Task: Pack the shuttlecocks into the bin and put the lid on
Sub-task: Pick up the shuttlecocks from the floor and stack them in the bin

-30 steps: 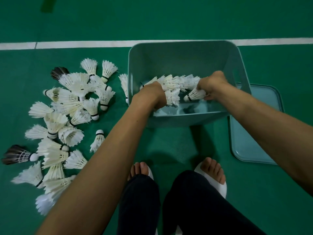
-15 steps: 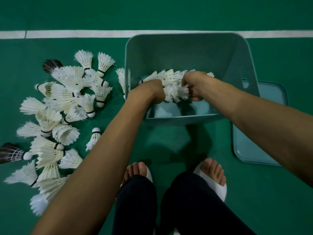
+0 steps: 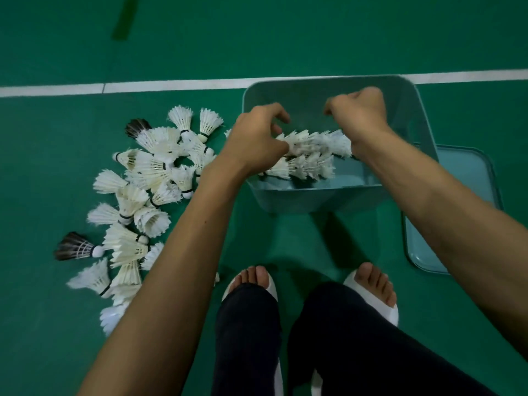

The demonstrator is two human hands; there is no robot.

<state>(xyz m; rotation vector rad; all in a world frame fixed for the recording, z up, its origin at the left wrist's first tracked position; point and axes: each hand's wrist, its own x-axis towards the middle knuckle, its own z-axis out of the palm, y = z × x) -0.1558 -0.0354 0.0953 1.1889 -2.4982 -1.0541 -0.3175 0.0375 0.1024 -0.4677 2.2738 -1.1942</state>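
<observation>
A: Far left?
B: Loose shuttlecocks (image 3: 148, 178) heaped on the green floor (image 3: 285, 38). Feathery cones, mostly white, two dark.
A: Hands?
B: Left hand (image 3: 257, 138): fingers curled at the end of the nested rows (image 3: 311, 155) lying inside the grey-blue plastic bin (image 3: 300, 200); cannot tell if it grips them. Right hand (image 3: 360, 115): clenched above the rows, nothing seen in it.
A: Lid?
B: Flat, round-cornered lid (image 3: 463, 172) on the floor, just right of the bin.
</observation>
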